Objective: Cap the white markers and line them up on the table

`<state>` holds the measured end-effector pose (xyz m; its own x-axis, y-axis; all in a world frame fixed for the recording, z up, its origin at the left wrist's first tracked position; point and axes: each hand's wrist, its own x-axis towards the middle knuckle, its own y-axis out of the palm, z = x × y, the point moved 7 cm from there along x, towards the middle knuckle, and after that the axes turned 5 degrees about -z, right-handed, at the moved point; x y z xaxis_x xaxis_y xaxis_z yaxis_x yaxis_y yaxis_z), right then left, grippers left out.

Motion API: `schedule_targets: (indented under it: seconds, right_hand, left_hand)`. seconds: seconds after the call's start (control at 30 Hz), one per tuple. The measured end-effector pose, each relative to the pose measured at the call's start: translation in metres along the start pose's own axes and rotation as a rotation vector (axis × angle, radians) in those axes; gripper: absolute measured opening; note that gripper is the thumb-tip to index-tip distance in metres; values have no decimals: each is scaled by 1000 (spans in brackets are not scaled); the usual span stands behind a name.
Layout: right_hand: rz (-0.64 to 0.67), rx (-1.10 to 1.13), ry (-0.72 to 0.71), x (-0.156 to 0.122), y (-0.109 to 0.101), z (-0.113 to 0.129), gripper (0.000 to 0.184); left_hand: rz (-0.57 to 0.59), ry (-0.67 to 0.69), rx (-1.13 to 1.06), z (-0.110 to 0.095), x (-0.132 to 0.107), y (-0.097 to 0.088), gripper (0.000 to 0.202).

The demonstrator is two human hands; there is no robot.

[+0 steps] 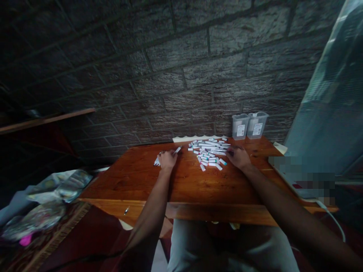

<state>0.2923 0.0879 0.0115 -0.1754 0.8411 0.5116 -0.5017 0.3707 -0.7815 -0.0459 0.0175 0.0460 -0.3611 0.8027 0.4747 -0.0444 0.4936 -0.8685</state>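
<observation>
Mid-frame: loose pens lie crosswise, immediately left of nearer right hand, grip unclear; left hand pinches white marker.

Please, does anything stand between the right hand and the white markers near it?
Nothing visible does: the right hand is at the right edge of the white markers, and the clear containers stand farther back.

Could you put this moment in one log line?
left hand: holding white marker | right hand: at right edge of marker pile, grip unclear | wooden table: two clear containers at back right
</observation>
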Motion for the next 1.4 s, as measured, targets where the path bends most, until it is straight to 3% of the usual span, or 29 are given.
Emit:
schedule_targets:
  seconds: [0.17,0.43,0.6,0.7,1.13,1.4]
  right_hand:
    - [50,20,0,-1,5,-1,24]
    - [68,34,-19,-4,9,-2,22]
    - [71,55,-47,-3,8,-1,18]
    - [76,60,-38,-3,8,-3,19]
    - [88,45,6,-4,10,-9,22]
    - [57,62,-2,-4,10,-9,20]
  left_hand:
    - [52,-214,59,25,-1,5,37]
    - [23,-262,50,37,3,12,52]
    - [125,-350,-31,54,4,18,47]
    - [120,-408,-80,59,2,18,52]
    - [132,-356,-73,65,5,25,47]
    - [155,-439,-46,64,-1,21,52]
